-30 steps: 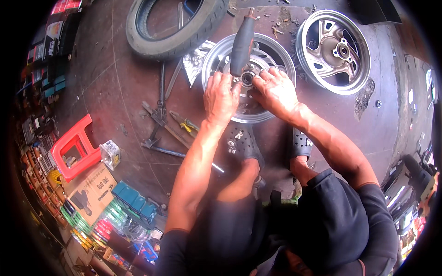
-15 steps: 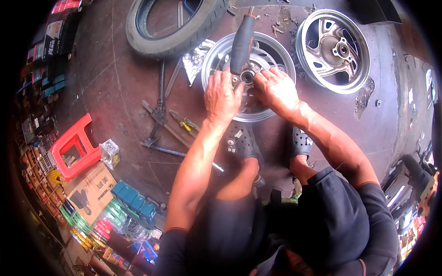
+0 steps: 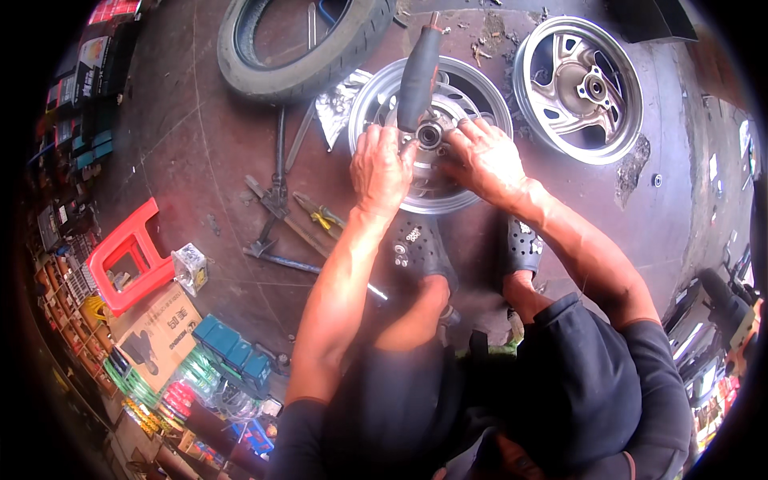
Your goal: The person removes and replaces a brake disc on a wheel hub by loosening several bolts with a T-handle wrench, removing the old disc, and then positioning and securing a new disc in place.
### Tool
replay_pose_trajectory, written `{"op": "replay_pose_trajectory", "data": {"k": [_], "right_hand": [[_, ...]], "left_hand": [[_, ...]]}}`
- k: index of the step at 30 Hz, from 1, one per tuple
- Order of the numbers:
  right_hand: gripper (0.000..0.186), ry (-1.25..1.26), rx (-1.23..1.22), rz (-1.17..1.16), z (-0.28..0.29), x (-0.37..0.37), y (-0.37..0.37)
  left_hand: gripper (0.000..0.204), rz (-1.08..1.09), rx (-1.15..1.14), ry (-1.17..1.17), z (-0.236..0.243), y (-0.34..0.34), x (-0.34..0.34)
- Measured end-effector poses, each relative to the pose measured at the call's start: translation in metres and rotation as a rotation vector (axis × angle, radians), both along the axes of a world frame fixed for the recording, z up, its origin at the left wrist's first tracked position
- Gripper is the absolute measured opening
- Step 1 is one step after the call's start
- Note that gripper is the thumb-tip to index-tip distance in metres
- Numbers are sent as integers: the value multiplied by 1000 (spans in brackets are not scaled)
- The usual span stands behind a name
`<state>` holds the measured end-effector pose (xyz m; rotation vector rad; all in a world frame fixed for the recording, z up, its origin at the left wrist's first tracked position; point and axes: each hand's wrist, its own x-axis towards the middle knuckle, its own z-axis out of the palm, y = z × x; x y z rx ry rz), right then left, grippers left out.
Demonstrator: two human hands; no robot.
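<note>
A silver motorcycle wheel rim [image 3: 370, 90] lies in front of my feet, with a round bearing [image 3: 430, 135] in its hub. My left hand [image 3: 379, 170] is closed over the left side of the hub, its thumb beside the bearing. From the right, my right hand [image 3: 490, 160] curls its fingers over the other side, close to the bearing; its fingertips are partly hidden. Between the hands, a dark-handled tool with red trim [image 3: 419, 78] lies across the far part of the rim, its metal end pointing away from me. Neither hand touches its handle.
A second wheel rim [image 3: 542, 132] lies at the right, and a loose tyre [image 3: 320, 68] at the far left. Pliers [image 3: 324, 220] and a long metal bar [image 3: 280, 152] lie left of my feet. A red stool [image 3: 112, 272] and teal bins [image 3: 228, 344] stand farther left.
My right hand has shifted slightly right, away from the bearing, and its fingers have loosened a little. The rim and the dark-handled tool have moved slightly left. My left hand stays beside the hub.
</note>
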<state>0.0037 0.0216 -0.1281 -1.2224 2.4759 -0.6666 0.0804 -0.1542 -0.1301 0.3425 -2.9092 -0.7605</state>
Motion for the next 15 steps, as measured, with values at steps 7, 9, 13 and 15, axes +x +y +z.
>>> {"op": "replay_pose_trajectory", "data": {"k": [7,9,13,15], "right_hand": [[32,120,-98,55,-19,-1,1],[28,93,-50,43,-17,-2,-1],[28,39,-44,2,-5,-3,2],[32,43,-167,-76,-8,-1,1]], "left_hand": [[37,-226,-52,75,-3,-3,-3],[40,-162,20,99,2,0,-4],[47,21,202,147,10,-1,-15],[47,-3,335,158,16,0,-27]]}}
